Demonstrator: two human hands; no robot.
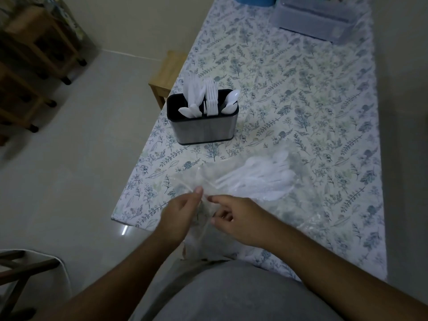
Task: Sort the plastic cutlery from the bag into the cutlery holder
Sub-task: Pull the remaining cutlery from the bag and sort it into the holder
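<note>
A clear plastic bag (231,179) lies on the floral tablecloth near the table's front edge, with several white plastic spoons (264,177) inside it. My left hand (179,214) and my right hand (236,215) both pinch the bag's near end, close together. Farther back stands the metal cutlery holder (203,128) with a black inner rim. White knives (191,98) fill its left slot, forks (210,96) the middle slot, spoons (230,100) the right slot.
A translucent plastic box (317,19) and a blue container (254,0) sit at the table's far end. A wooden stool (166,75) stands by the table's left side. Wooden shelving (34,54) is at far left. Loose clear plastic (317,222) lies right of my hands.
</note>
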